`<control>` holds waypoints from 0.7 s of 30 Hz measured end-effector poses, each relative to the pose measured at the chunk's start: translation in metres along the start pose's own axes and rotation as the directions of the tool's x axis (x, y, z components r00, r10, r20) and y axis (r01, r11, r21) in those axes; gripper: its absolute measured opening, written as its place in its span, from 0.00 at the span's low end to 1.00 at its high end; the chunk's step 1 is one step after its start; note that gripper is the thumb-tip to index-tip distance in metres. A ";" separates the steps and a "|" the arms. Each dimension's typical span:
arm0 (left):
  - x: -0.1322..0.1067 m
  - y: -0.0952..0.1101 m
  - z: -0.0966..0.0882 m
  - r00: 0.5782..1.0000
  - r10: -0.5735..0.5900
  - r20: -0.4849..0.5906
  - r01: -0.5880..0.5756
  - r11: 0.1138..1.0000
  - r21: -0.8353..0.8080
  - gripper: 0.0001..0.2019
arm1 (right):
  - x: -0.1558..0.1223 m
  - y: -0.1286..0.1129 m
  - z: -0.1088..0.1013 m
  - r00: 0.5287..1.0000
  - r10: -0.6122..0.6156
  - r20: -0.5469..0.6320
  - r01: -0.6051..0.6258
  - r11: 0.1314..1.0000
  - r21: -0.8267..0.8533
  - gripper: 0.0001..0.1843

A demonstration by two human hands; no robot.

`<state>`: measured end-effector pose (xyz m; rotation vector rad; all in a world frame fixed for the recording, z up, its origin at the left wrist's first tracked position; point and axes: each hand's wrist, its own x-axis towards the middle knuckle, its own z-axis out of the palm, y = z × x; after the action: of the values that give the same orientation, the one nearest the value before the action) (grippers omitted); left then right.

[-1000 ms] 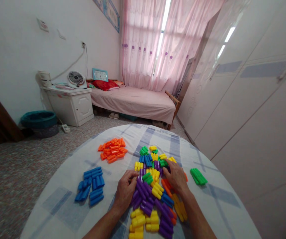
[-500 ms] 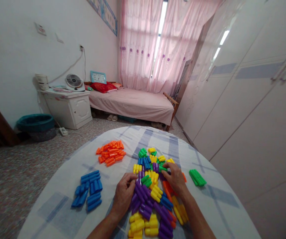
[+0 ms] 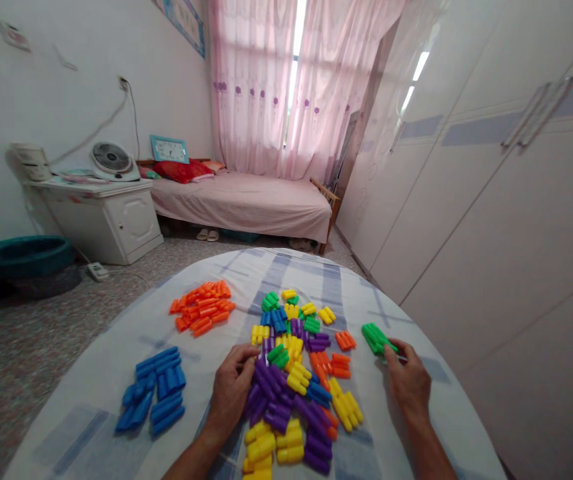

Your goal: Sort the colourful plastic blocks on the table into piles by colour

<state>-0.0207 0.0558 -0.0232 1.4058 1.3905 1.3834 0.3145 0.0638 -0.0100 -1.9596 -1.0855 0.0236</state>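
A mixed heap of plastic tube pieces (image 3: 294,380) in purple, yellow, green, blue and orange lies in the middle of a round table with a checked cloth (image 3: 91,427). My left hand (image 3: 230,392) rests on the heap's left side, its fingers curled over purple pieces (image 3: 269,390). My right hand (image 3: 407,380) is out to the right. Its fingertips are pinched at the near end of a small stack of green pieces (image 3: 375,336), touching a green piece there.
A sorted orange pile (image 3: 201,310) lies at the far left of the table and a sorted blue pile (image 3: 155,390) at the near left. Beyond the table are a bed (image 3: 246,203), a white cabinet with a fan (image 3: 99,217) and a teal basin (image 3: 21,255). A white wardrobe (image 3: 491,200) stands on the right.
My right hand left the far side of the heap, where it pinched a green piece, and moved right to the green stack. My left hand stayed put. The view shifted right.
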 end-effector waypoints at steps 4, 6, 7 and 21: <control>0.001 -0.002 -0.001 1.000 -0.010 -0.013 0.010 1.000 0.017 0.11 | -0.004 0.013 0.003 0.998 0.057 0.011 -0.057 0.998 0.011 0.24; 0.001 -0.002 -0.001 1.000 -0.012 -0.016 0.012 1.000 0.023 0.11 | -0.004 0.017 0.006 0.999 0.037 0.008 -0.037 0.999 0.015 0.23; 0.001 -0.001 -0.001 1.000 -0.011 -0.014 0.011 1.000 0.026 0.11 | -0.003 0.019 0.007 1.000 0.019 -0.003 -0.019 1.000 0.012 0.23; 0.000 0.001 -0.001 0.998 -0.011 -0.055 0.012 1.000 0.022 0.10 | -0.005 0.024 0.004 1.000 0.026 -0.009 -0.026 0.999 0.045 0.22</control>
<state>-0.0210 0.0553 -0.0216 1.3816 1.4512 1.4131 0.3260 0.0572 -0.0315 -1.9322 -1.0450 0.0525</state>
